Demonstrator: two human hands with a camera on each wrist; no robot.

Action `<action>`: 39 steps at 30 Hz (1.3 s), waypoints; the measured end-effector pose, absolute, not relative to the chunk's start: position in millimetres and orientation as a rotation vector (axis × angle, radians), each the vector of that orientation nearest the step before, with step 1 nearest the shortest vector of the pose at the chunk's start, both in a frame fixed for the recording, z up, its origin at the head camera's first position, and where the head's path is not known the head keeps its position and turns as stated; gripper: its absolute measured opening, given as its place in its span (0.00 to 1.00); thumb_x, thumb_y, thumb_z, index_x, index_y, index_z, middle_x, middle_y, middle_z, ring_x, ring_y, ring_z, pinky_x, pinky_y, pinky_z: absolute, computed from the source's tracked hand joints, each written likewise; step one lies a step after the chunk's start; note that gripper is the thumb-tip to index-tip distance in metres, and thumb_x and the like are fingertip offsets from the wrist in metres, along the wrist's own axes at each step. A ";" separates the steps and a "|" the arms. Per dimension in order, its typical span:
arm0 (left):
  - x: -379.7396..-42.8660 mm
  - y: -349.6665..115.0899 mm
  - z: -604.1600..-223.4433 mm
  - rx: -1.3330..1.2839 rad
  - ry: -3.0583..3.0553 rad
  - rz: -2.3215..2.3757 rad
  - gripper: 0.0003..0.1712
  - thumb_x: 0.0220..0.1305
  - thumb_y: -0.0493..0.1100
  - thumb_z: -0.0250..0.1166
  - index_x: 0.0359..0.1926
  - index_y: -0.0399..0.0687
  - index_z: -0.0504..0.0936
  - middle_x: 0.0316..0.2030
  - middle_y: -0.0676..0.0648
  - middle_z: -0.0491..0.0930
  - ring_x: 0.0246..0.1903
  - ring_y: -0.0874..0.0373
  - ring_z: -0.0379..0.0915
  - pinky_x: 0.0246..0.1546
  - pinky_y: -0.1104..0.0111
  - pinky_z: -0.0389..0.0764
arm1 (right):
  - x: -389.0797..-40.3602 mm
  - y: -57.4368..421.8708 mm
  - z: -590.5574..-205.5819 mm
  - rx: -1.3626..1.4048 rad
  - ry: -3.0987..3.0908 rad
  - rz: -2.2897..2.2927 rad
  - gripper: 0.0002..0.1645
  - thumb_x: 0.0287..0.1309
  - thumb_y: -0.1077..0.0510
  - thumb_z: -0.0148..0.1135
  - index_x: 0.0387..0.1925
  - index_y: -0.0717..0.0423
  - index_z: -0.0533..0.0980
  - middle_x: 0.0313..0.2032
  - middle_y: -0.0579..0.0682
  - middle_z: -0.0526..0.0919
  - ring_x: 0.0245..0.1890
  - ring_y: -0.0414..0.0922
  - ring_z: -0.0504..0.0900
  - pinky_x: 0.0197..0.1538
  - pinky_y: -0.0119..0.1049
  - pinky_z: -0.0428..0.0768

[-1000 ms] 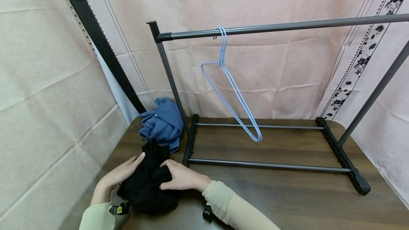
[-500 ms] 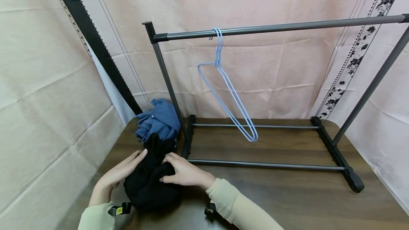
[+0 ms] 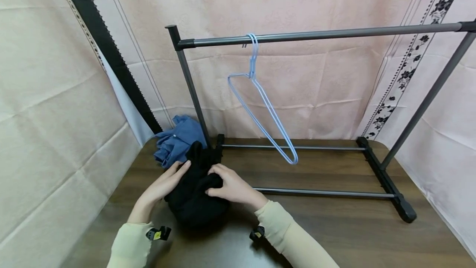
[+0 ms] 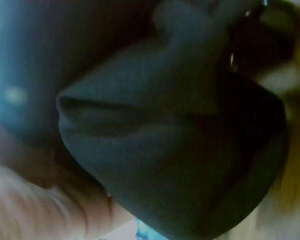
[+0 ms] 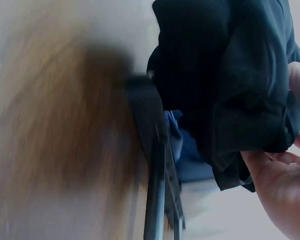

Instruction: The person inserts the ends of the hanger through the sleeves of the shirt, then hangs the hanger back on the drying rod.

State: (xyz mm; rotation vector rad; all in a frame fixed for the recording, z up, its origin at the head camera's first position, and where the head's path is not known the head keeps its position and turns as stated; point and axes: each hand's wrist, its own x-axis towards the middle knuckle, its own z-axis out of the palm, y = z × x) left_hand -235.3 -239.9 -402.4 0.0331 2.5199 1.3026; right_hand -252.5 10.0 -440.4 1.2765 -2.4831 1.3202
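Note:
A bunched piece of black clothing hangs above the wooden table between my two hands in the head view. My left hand holds its left side, with part of the fingers hidden by the cloth. On the other side my right hand grips a fold between thumb and fingers; the right wrist view shows fingers tucked into the black cloth. Its exact kind cannot be told while it is crumpled. Dark cloth fills the blurred left wrist view, beside part of the left hand.
A black garment rack stands on the table. Light-blue hangers hang from its bar. Crumpled blue clothing lies behind the black bundle by the rack's left leg. Pale patterned cloth encloses the back and sides.
Both hands have carried the black clothing to the right and farther from me, and it now covers part of the rack's left foot. The view has shifted slightly.

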 end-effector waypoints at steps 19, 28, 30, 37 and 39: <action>-252.9 -124.2 -426.0 0.318 2.592 1.372 0.46 0.71 0.72 0.51 0.73 0.43 0.60 0.71 0.36 0.62 0.68 0.40 0.62 0.63 0.45 0.67 | -256.7 114.3 -452.7 0.908 -2.539 1.319 0.13 0.55 0.61 0.68 0.43 0.55 0.76 0.47 0.48 0.79 0.44 0.45 0.76 0.50 0.42 0.76; -250.5 -97.1 -439.6 0.438 2.597 1.402 0.38 0.73 0.64 0.55 0.68 0.41 0.65 0.65 0.38 0.69 0.62 0.44 0.70 0.59 0.49 0.71 | -250.5 142.9 -449.5 0.672 -2.605 1.411 0.12 0.59 0.66 0.66 0.46 0.58 0.78 0.55 0.57 0.80 0.58 0.54 0.76 0.62 0.55 0.71; -249.6 -96.1 -441.4 0.438 2.615 1.383 0.37 0.73 0.64 0.56 0.68 0.41 0.65 0.64 0.38 0.70 0.62 0.44 0.70 0.59 0.50 0.71 | -249.1 146.6 -449.0 0.658 -2.628 1.426 0.12 0.60 0.65 0.65 0.46 0.58 0.77 0.56 0.58 0.79 0.60 0.56 0.75 0.63 0.55 0.70; -250.2 -107.3 -435.2 0.479 2.702 1.235 0.41 0.71 0.65 0.57 0.71 0.41 0.65 0.66 0.36 0.69 0.63 0.42 0.69 0.61 0.48 0.71 | -242.8 154.6 -442.5 0.660 -2.639 1.435 0.14 0.63 0.68 0.60 0.49 0.55 0.78 0.60 0.57 0.77 0.63 0.56 0.73 0.62 0.54 0.70; -249.3 -112.7 -431.1 0.479 2.752 1.188 0.41 0.71 0.66 0.58 0.71 0.43 0.66 0.65 0.36 0.70 0.62 0.41 0.70 0.60 0.47 0.72 | -240.5 158.2 -438.7 0.657 -2.621 1.435 0.16 0.65 0.69 0.56 0.50 0.54 0.78 0.61 0.58 0.77 0.55 0.57 0.76 0.56 0.51 0.73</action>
